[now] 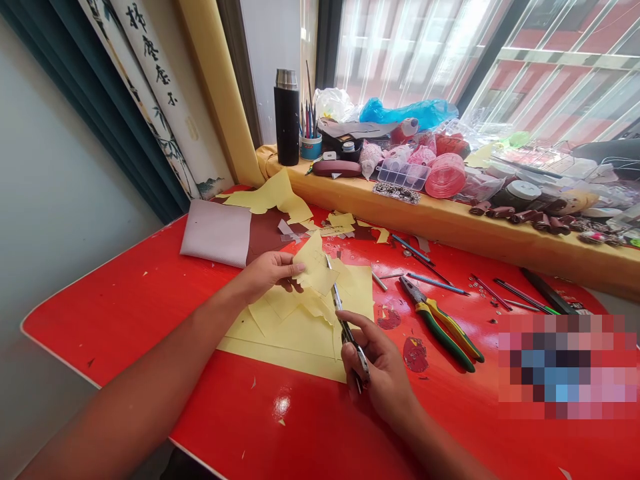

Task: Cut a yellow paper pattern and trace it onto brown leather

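Note:
Between the thumb and fingers of my left hand [277, 272] is a piece of yellow paper [316, 267], raised above the table. My right hand [377, 363] grips a pair of scissors [350, 337] by the handles. Their blades point up and away from me and meet the right edge of the held paper; I cannot tell how far apart the blades are. Beneath both hands lie yellow sheets [300, 353], with loose cut pieces on top.
Pliers [443, 323] and several pencils [435, 283] lie on the red table [240, 413] to the right. Yellow offcuts [273, 197] and a folded pinkish sheet [217, 233] sit behind my left hand. A black flask [287, 120] and clutter line the window ledge [350, 193].

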Action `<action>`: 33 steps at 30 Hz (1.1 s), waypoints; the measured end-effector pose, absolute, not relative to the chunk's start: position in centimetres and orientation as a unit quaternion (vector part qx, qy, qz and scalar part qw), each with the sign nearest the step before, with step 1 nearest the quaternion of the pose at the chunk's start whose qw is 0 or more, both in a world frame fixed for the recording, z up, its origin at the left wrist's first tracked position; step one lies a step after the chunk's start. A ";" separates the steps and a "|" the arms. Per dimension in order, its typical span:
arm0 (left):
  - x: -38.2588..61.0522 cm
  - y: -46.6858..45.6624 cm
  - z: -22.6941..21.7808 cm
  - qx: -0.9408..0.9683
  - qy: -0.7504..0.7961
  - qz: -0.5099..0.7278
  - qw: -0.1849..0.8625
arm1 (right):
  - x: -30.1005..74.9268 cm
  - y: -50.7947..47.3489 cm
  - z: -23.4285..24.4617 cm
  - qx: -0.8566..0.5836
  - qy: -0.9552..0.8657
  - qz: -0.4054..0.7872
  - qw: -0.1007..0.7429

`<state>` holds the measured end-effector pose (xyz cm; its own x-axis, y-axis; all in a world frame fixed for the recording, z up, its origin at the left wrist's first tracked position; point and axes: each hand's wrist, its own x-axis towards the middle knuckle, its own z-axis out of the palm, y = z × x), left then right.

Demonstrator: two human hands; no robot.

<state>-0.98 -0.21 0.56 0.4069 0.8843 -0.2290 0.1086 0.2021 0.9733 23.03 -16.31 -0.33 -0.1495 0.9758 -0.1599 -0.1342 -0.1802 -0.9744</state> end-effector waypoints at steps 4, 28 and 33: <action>-1.1 -0.2 0.5 0.553 0.451 0.307 0.630 | 23.0 -16.4 -0.2 -0.465 -0.446 0.614 0.456; -1.4 0.2 0.2 0.530 0.457 0.358 0.618 | 22.9 -16.4 -0.3 -0.465 -0.445 0.614 0.457; -1.3 0.1 0.4 0.533 0.461 0.351 0.616 | 22.9 -16.3 -0.3 -0.463 -0.448 0.615 0.455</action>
